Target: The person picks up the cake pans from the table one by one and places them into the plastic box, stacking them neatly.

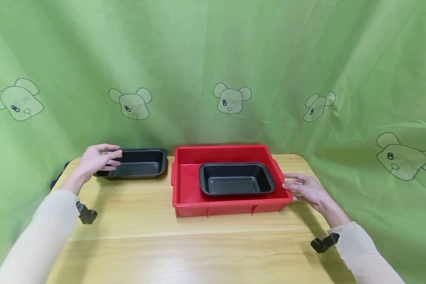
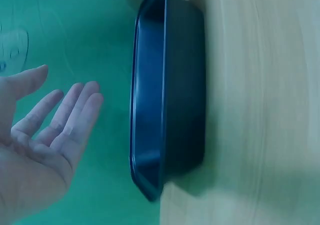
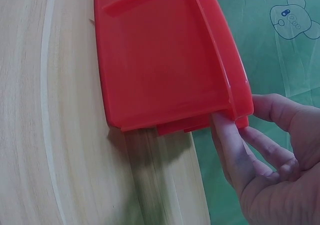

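Observation:
My left hand [image 1: 98, 159] hovers over the left end of a black loaf pan [image 1: 139, 169] at the table's back left, fingers loosely extended. In the left wrist view, a gap separates that hand [image 2: 47, 140] from the pan [image 2: 185, 95]. A red plastic bin [image 1: 191, 209] stands right of centre with a second black loaf pan [image 1: 234, 184] inside. My right hand [image 1: 307, 191] holds the bin's right edge. The right wrist view shows the thumb and fingers of the hand [image 3: 270, 165] on either side of the rim of the bin [image 3: 165, 60].
Pale wooden table [image 1: 198, 248] extends in front of the bin and the left pan. A green curtain [image 1: 184, 71] with mouse-like face drawings hangs right behind them and along both sides. Wrist cameras [image 1: 86, 214] sit on both sleeves.

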The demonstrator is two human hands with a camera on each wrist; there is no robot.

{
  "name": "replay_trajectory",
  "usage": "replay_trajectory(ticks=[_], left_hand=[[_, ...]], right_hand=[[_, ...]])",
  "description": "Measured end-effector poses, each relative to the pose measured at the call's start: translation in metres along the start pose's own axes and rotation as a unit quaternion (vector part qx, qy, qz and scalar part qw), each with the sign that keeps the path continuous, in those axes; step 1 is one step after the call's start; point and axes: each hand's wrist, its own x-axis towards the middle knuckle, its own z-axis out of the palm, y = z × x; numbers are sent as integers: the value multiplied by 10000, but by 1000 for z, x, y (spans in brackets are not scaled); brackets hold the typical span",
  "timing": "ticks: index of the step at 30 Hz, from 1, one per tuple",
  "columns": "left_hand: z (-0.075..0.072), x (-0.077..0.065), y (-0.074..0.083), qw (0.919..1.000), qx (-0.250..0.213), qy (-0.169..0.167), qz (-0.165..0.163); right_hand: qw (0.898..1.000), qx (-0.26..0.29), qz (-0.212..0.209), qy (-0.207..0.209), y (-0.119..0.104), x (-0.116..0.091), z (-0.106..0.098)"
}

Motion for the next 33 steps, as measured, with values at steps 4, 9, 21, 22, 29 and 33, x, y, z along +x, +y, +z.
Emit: replay_trajectory(ticks=[4,9,21,22,29,33], left_hand=[[-15,-6,-12,9997,-167,202,2],[-28,-11,-32,9980,-130,611,14],[-46,-23,-71,9886,-916,1141,-360],[-46,-24,-74,9873,-994,1181,-373],[-44,-22,-91,9746,-1533,1538,-548],[-42,-19,-98,9768,-1394,1499,-621]], right_hand=[[10000,47,-7,24,0,-1,0],[10000,23,-19,66,0,-2,0],[10000,65,-2,72,-2,-2,1],[9999,63,-2,80,-1,-2,1],[9999,19,-40,95,-2,-3,2],[9999,51,-35,95,-1,-3,2]])
